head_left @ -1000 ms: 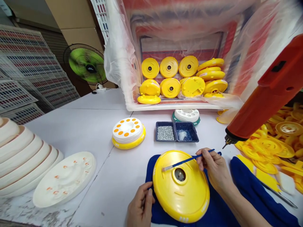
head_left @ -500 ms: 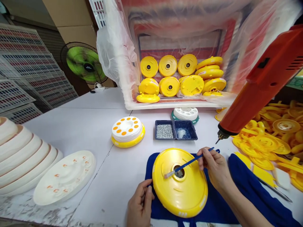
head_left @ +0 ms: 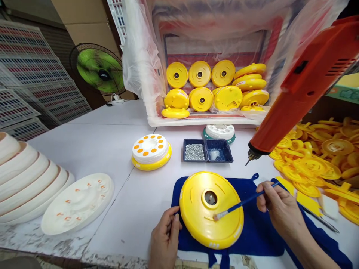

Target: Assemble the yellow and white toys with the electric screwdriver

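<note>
A: What do the containers hold in the head view?

B: The two-part tray (head_left: 206,161) has small silvery pieces (head_left: 194,152) in its left compartment and a whitish paste (head_left: 214,154) in the right. Behind it, the plastic-lined crate (head_left: 204,122) opens toward us, with yellow rounds (head_left: 199,74) inside.

A: And the hands?

B: The right hand (head_left: 283,209) has its thumb and fingers clamped on one brush (head_left: 244,203), its bristles on the large yellow disc (head_left: 196,224), below the centre hole. The left hand (head_left: 165,235) has its thumb and forefinger close together, fingertips at the disc's left rim (whether they pinch it, I cannot tell).

A: Where is that disc?

B: Lying on the blue cloth (head_left: 258,231), hole up.

A: Any counts?

B: One tray, one crate, one red power screwdriver (head_left: 303,89). Three rounds make the crate's upper row, left of a stack; the stack overlaps too much to count surely.
</note>
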